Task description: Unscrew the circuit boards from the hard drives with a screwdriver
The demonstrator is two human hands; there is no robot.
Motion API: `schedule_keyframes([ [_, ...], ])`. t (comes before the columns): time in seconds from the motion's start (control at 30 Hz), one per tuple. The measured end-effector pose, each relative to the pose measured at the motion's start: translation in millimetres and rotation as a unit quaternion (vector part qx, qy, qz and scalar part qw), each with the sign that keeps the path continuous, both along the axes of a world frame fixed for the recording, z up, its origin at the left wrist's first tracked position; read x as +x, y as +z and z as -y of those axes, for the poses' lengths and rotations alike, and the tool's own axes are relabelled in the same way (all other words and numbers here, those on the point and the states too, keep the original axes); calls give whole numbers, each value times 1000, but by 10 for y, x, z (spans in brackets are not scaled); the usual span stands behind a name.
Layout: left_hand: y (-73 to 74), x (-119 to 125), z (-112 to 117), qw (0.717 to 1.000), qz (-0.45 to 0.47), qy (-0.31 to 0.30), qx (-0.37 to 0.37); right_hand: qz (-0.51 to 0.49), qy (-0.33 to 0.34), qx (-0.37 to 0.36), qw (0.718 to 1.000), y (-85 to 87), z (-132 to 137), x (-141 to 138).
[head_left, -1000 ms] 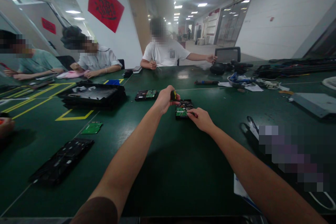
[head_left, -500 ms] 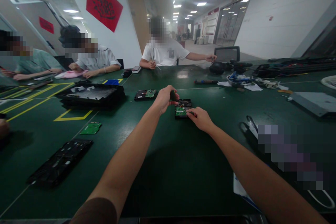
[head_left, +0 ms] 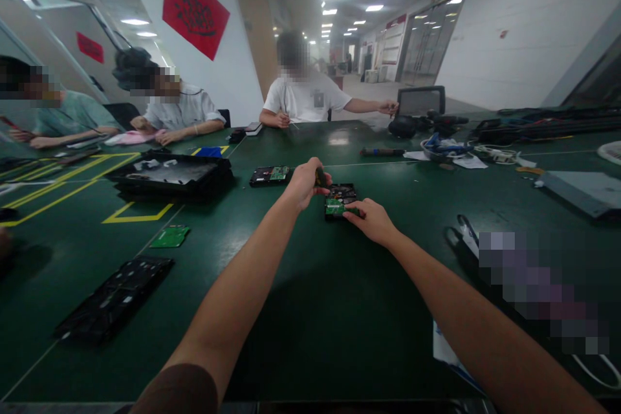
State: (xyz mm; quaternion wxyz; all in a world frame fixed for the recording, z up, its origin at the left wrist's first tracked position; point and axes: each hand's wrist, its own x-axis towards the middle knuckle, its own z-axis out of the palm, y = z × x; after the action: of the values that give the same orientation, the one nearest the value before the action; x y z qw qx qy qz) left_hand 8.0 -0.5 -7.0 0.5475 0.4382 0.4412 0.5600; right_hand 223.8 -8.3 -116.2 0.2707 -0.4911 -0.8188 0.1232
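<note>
A hard drive (head_left: 342, 193) with a green circuit board (head_left: 336, 208) on its near half lies on the table in front of me. My left hand (head_left: 308, 182) is closed around a short dark handle with some yellow, apparently a screwdriver (head_left: 321, 177), over the drive's left far side; its tip is too small to make out. At the near right edge of the drive, my right hand (head_left: 371, 217) pinches the drive with thumb and fingers, touching the board's right end. Another hard drive (head_left: 269, 175) with a green board lies just left of my left hand.
At left are a black tray (head_left: 169, 174), a loose green circuit board (head_left: 169, 237) and a black drive caddy (head_left: 114, 297). A grey metal box (head_left: 582, 193), a bowl of cables (head_left: 444, 147) and a dark-handled tool (head_left: 382, 152) lie to the right. Several people sit across the table.
The handle in my left hand has turned, showing yellow on it now. Both hands stay at the hard drive, and the view has shifted slightly.
</note>
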Motion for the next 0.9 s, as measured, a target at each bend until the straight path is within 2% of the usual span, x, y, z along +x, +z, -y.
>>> schedule_keyframes([
  [0.1, -22, -14, -20, 1000, 10, -12, 15, 1, -1, 1, 1000, -3, 4, 0],
  [0.27, -34, -36, -35, 997, -43, 19, 59, 3, -1, -1, 1000, -5, 8, 2],
  [0.53, -33, -62, -46, 997, 44, -56, -8, 7, -5, 6, 1000, -11, 4, 4],
  [0.7, -26, -76, -60, 999, -24, -9, 38, 17, -8, 15, 1000, -5, 6, 2],
  [0.8, -11, -87, -39, 998, -29, -45, 35, 26, -12, 12, 1000, 12, 18, -2],
  [0.9, -10, -82, -25, 996, 11, -87, 0, 34, -14, 11, 999, 21, 24, -5],
])
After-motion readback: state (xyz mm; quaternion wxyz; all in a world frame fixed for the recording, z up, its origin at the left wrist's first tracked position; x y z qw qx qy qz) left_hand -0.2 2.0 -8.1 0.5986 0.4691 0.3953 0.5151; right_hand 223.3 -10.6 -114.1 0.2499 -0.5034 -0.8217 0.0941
